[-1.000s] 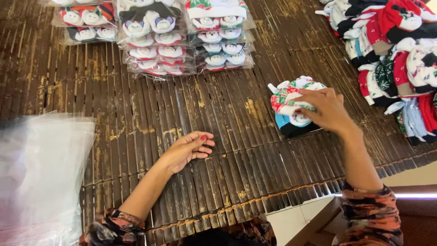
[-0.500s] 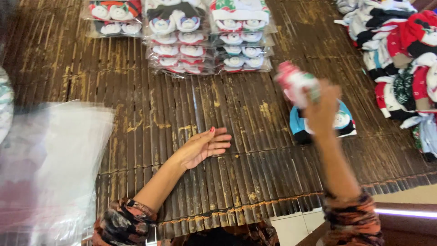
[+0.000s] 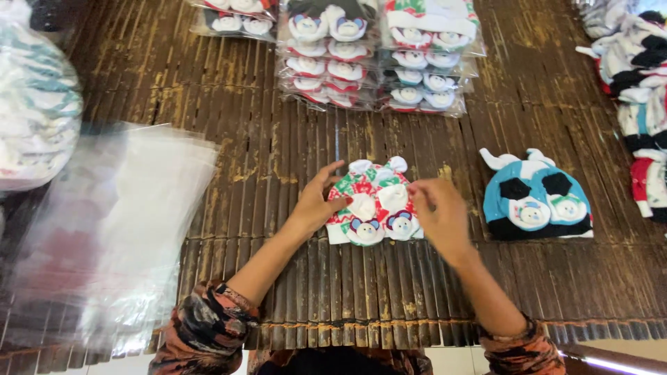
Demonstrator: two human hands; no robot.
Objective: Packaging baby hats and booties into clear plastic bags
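Observation:
A red, green and white patterned baby hat set [image 3: 372, 201] with small bear faces lies flat on the dark slatted mat [image 3: 278, 146] in front of me. My left hand [image 3: 316, 201] rests on its left edge, fingers spread and touching the fabric. My right hand [image 3: 438, 212] hovers at its right edge, fingers loosely curled against the cloth. A blue, black and white hat set [image 3: 535, 198] lies further right, apart from both hands.
A pile of clear plastic bags [image 3: 118, 222] lies at the left. Bagged stacks of hat sets [image 3: 379, 59] stand at the far side. Loose hats [image 3: 643, 90] are heaped at the right edge, and a bagged bundle [image 3: 31, 111] sits far left.
My right hand carried the red and green hat set from the right pile and laid it in front of me. My left hand moved onto its left edge. The blue set stayed behind.

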